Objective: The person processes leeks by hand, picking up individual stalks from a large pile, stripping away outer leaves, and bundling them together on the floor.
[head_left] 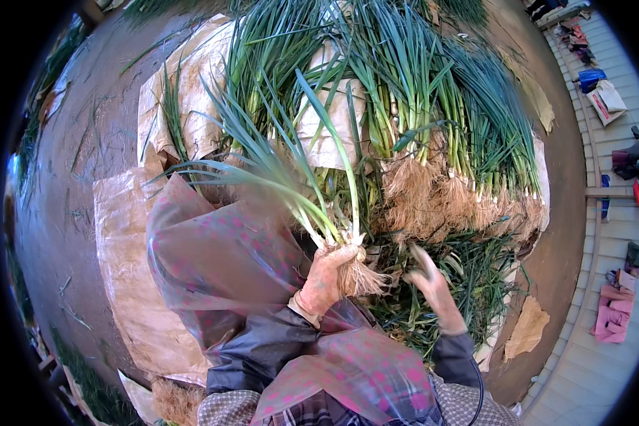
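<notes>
My left hand, in a soiled, light-coloured glove, is closed around a small bunch of green onions near the root end. Their pale roots hang out to the right of the fist, and the long leaves fan up and to the left. To the right of these roots is my right hand, holding nothing, its slightly blurred fingers stretched out and apart. It hovers over a heap of stripped green leaves. A speckled plastic apron covers my lap.
Beyond my hands lies a big pile of green onions, their brown roots toward me. Tan sheets spread on the brown ground at left. A torn tan scrap lies at right, near a wall with hanging cloths and bags.
</notes>
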Motion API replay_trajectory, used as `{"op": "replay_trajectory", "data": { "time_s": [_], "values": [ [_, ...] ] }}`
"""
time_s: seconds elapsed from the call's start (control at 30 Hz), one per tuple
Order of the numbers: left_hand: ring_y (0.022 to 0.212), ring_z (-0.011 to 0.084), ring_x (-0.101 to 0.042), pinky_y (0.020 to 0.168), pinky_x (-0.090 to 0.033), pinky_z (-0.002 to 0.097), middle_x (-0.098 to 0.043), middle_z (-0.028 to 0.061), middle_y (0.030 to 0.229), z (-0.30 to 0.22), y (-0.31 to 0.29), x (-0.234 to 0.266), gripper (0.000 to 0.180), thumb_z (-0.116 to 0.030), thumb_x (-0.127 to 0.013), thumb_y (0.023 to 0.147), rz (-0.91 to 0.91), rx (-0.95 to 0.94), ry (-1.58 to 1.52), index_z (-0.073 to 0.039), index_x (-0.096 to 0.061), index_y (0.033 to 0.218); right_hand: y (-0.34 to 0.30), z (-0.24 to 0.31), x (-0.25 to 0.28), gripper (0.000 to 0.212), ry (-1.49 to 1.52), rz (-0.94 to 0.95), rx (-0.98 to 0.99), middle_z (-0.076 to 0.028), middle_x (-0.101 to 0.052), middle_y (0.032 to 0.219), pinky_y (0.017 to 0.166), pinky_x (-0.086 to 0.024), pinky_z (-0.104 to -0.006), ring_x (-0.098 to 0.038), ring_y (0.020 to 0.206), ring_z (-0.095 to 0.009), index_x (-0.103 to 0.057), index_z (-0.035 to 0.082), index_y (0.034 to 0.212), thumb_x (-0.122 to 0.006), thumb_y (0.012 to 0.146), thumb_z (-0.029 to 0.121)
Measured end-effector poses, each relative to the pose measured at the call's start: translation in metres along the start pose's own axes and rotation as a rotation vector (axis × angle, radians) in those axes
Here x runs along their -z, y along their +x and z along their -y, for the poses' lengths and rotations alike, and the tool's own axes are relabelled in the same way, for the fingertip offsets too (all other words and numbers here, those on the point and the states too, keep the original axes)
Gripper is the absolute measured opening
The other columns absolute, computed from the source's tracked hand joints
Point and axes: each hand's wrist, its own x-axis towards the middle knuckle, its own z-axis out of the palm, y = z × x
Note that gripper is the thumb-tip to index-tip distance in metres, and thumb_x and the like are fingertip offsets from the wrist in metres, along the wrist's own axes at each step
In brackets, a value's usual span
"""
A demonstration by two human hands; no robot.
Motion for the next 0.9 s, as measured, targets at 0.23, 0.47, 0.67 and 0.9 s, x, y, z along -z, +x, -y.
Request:
{"op": "replay_trajectory", "data": {
  "time_s": [0.23,0.47,0.67,0.9],
  "values": [
    [0.070,0.0197,-0.067,0.061,-0.056,0.0300,-0.066,0.0105,0.084,-0.019,-0.012,-0.007,0.016,-0.007,-0.056,0.090,0.047,0.109,-0.055,0.000,-0.060,0.103,0.109,0.134,-0.058,0.064,-0.058,0.767,0.271,-0.005,-0.054,0.129,0.091,-0.044,-0.0253,-0.053,0.107,-0.011,-0.045,0.006,0.139,-0.072,0.084,0.024],
    [0.073,0.0211,-0.067,0.066,-0.057,0.0316,-0.067,0.0130,0.084,-0.009,-0.003,-0.003,0.018,-0.007,-0.050,0.089,-0.039,0.219,-0.161,0.005,-0.062,0.095,0.091,0.080,-0.059,0.028,-0.813,0.244,0.812,-0.006,-0.057,0.072,0.064,-0.047,-0.0418,-0.060,0.070,-0.031,-0.058,0.010,0.078,-0.054,0.091,0.034],
    [0.070,0.0174,-0.056,0.062,-0.050,0.0317,-0.053,0.0005,0.079,0.002,-0.003,-0.002,0.045,-0.019,-0.052,0.095,-0.078,0.103,-0.030,-0.006,-0.043,0.137,0.045,0.056,-0.051,0.013,-1.046,0.109,1.030,-0.002,-0.049,0.066,0.062,-0.039,-0.0360,-0.051,0.065,-0.021,-0.060,0.013,0.076,-0.058,0.083,0.024],
    [0.056,0.0119,-0.044,0.051,-0.040,0.0242,-0.049,0.0031,0.069,-0.022,-0.016,-0.033,0.024,-0.014,-0.058,0.089,0.296,0.049,0.002,-0.015,-0.059,0.113,0.025,-0.007,0.022,0.055,-1.261,0.557,-0.209,-0.018,-0.068,0.086,0.072,-0.052,-0.0457,-0.068,0.083,-0.032,-0.066,0.006,0.106,-0.055,0.087,0.056]
  ]
}}
